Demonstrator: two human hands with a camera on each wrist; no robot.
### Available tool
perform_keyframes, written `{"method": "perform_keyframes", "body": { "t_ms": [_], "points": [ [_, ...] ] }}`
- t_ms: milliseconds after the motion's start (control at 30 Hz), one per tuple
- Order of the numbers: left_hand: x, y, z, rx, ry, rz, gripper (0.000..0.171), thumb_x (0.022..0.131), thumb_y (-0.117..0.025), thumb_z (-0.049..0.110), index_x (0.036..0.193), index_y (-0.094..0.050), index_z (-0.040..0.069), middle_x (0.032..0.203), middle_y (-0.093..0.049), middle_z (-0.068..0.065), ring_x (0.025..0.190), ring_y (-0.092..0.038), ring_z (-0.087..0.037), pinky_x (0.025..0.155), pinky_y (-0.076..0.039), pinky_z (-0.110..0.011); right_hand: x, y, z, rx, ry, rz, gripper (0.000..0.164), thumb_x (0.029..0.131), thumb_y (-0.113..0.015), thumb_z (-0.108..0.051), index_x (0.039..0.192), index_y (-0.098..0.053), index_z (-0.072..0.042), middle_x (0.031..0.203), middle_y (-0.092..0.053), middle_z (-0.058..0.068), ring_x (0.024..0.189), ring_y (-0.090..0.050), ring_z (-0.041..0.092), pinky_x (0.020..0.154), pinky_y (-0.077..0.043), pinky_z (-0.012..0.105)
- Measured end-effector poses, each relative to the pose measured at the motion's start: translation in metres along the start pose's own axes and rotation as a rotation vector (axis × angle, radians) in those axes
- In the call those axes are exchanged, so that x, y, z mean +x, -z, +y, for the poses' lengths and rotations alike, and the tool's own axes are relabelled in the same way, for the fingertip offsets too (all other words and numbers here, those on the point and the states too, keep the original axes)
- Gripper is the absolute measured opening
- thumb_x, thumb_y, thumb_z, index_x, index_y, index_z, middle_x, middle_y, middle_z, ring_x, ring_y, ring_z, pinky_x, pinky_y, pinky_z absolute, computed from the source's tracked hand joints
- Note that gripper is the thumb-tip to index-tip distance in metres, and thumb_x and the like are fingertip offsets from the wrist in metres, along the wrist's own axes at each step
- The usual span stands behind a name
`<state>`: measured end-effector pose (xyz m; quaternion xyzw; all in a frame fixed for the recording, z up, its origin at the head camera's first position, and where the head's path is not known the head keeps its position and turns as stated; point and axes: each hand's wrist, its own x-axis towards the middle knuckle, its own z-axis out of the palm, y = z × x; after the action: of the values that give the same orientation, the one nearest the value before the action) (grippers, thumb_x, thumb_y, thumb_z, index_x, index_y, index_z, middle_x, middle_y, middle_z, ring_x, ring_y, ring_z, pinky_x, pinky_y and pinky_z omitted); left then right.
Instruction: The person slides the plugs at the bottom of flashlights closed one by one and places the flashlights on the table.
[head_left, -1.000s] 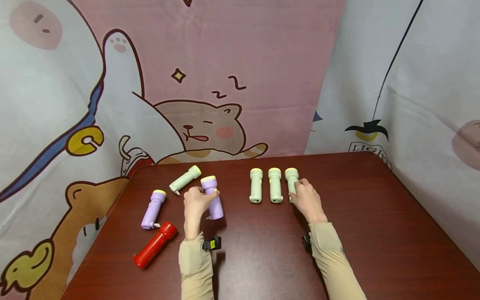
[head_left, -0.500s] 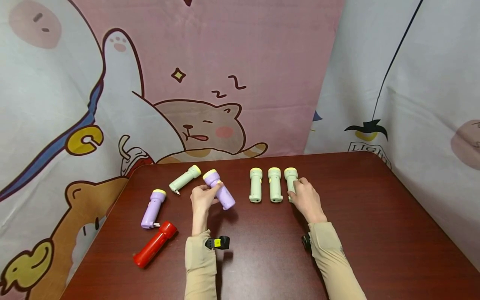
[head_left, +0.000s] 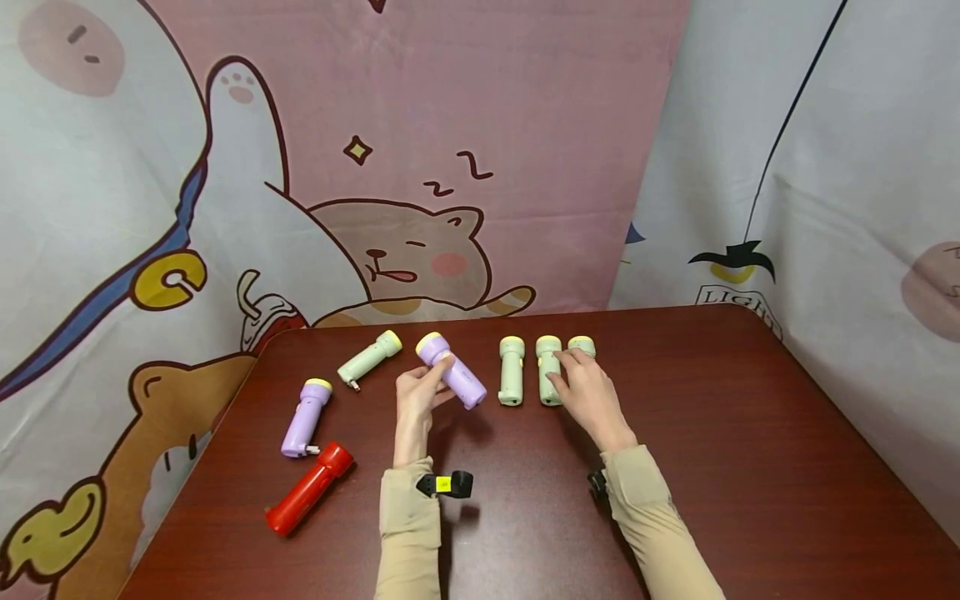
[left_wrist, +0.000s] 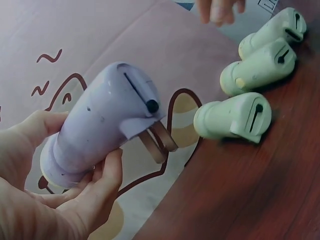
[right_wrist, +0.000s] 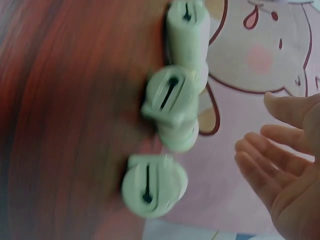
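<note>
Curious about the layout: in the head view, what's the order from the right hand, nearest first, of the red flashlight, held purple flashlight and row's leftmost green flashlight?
1. Row's leftmost green flashlight: left of the right hand.
2. Held purple flashlight: farther left, in the left hand.
3. Red flashlight: far left, on the table.

Wears creased beige sleeves (head_left: 409,537), broad-cuffed | carries black left wrist strap (head_left: 430,485), marked with yellow patch (head_left: 444,484) | shows black right wrist band (head_left: 597,484), mostly hidden
</note>
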<state>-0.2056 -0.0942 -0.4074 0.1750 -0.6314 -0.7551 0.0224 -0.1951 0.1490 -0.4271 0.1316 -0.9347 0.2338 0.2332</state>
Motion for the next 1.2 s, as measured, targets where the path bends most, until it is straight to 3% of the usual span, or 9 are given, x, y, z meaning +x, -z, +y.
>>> {"method": "perform_keyframes", "body": {
  "t_ms": [233, 633, 767, 1200],
  "points": [
    [0.001, -0.007, -0.004, -0.058, 0.019, -0.015, 0.045, 0.084, -0.069, 0.015, 0.112, -0.057, -0.017, 0.075, -0.067, -0.006, 0.067, -0.067, -0.013, 0.060, -0.057, -0.027, 0.001, -0.008, -0.023, 0.037, 0.171, 0.046, 0.034, 0.083, -0.073, -0.013, 0.113, -0.066, 0.000, 0.103, -0.066, 0.011, 0.093, -0.065, 0.026, 0.076, -0.054, 0.039],
    [0.001, -0.013, -0.009, -0.098, 0.001, -0.032, 0.039, 0.083, -0.070, 0.015, 0.104, -0.059, -0.016, 0.069, -0.066, -0.003, 0.061, -0.066, -0.010, 0.056, -0.056, -0.025, -0.001, -0.017, -0.046, 0.050, 0.338, -0.047, 0.047, 0.080, -0.076, -0.024, 0.122, -0.062, -0.010, 0.110, -0.066, 0.005, 0.100, -0.065, 0.019, 0.080, -0.054, 0.034],
    [0.000, -0.013, -0.010, -0.084, -0.011, -0.041, 0.034, 0.083, -0.071, 0.017, 0.098, -0.061, -0.012, 0.066, -0.066, -0.001, 0.060, -0.065, -0.010, 0.055, -0.056, -0.024, -0.002, -0.019, -0.049, 0.045, 0.365, -0.043, 0.048, 0.079, -0.076, -0.025, 0.123, -0.062, -0.011, 0.109, -0.066, 0.004, 0.101, -0.064, 0.019, 0.080, -0.055, 0.033],
    [-0.001, -0.016, -0.011, -0.079, 0.000, -0.045, 0.036, 0.083, -0.071, 0.017, 0.101, -0.062, -0.013, 0.068, -0.067, -0.002, 0.060, -0.066, -0.009, 0.056, -0.056, -0.024, -0.002, -0.021, -0.053, 0.064, 0.414, -0.017, 0.046, 0.079, -0.076, -0.020, 0.121, -0.063, -0.010, 0.108, -0.067, 0.002, 0.098, -0.065, 0.016, 0.077, -0.054, 0.032]
  ]
}}
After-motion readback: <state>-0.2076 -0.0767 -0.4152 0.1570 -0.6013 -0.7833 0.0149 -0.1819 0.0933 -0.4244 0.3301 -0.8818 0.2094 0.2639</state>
